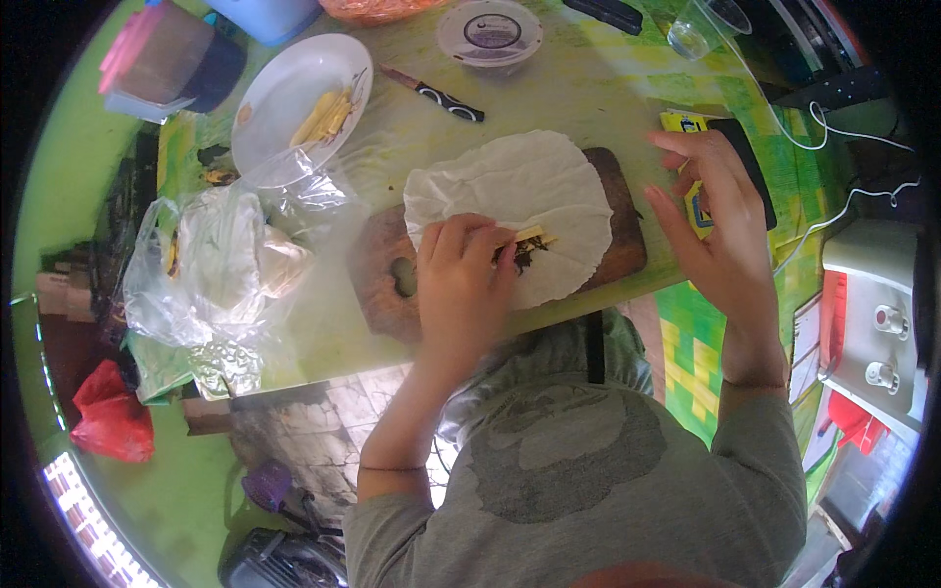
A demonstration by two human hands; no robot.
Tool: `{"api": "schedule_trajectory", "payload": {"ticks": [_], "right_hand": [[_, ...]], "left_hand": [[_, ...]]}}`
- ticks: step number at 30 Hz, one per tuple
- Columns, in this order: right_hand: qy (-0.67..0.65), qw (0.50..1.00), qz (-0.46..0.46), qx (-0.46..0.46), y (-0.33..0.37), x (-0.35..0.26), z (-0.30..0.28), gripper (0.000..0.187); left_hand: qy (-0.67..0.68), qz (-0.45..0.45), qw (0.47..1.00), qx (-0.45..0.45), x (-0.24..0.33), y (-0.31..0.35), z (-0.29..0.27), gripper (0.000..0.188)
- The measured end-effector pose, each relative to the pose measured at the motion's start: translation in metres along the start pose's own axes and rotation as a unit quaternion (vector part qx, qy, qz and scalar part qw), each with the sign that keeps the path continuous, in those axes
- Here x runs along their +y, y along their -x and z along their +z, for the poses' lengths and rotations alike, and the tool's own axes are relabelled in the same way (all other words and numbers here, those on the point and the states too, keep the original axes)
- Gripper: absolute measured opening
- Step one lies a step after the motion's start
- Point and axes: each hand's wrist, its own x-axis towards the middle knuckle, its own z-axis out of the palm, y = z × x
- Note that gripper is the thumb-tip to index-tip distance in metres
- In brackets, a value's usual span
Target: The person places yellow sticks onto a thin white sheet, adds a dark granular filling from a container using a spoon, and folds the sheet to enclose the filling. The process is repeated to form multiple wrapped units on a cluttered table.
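**Inspector A:** Start nearest the person. What lies on the wooden cutting board [618, 250]?

**Inspector B:** One round white wrapper sheet [529, 191], thin and wrinkled, spread flat and overhanging the board's near edge. On its near part sits a small filling [527, 245]: dark shredded greens with a pale yellow strip.

**Inspector A:** The hands?

**Inspector B:** The left hand [461, 279] rests on the wrapper, fingers curled and pressed together on the filling. Whether it pinches the strip, I cannot tell. The right hand [720, 220] is spread, fingers extended, held over the table's [588, 88] right edge above a yellow packet [686, 127] and a dark flat object [750, 162]. It grips nothing visible.

**Inspector A:** Surroundings?

**Inspector B:** Left of the board, a crumpled clear plastic bag [221, 265] holding white contents. Farther back, a white plate [294, 93] with yellow strips, a knife [436, 95] with a patterned black handle, a round lidded container [488, 31], and a clear plastic cup [701, 24]. The left hand hides part of the filling.
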Motion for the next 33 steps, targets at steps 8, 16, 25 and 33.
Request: {"api": "schedule_trajectory", "payload": {"ticks": [8,16,25,33], "right_hand": [[-0.06,0.998,0.002,-0.034,0.022,0.006,0.025,0.037],[-0.062,0.992,-0.021,-0.107,0.033,0.012,0.047,0.036],[-0.024,0.979,-0.161,-0.125,0.019,0.017,0.087,0.031],[-0.025,0.978,-0.177,-0.106,0.016,0.019,0.089,0.026]], "left_hand": [[-0.004,-0.001,1.0,-0.011,-0.005,0.01,-0.002,0.015],[-0.016,0.003,0.999,-0.04,-0.002,0.011,-0.005,0.022],[-0.006,0.006,0.998,-0.056,-0.005,0.014,-0.008,0.034],[-0.005,0.004,0.999,-0.037,-0.014,0.015,-0.008,0.031]]}}
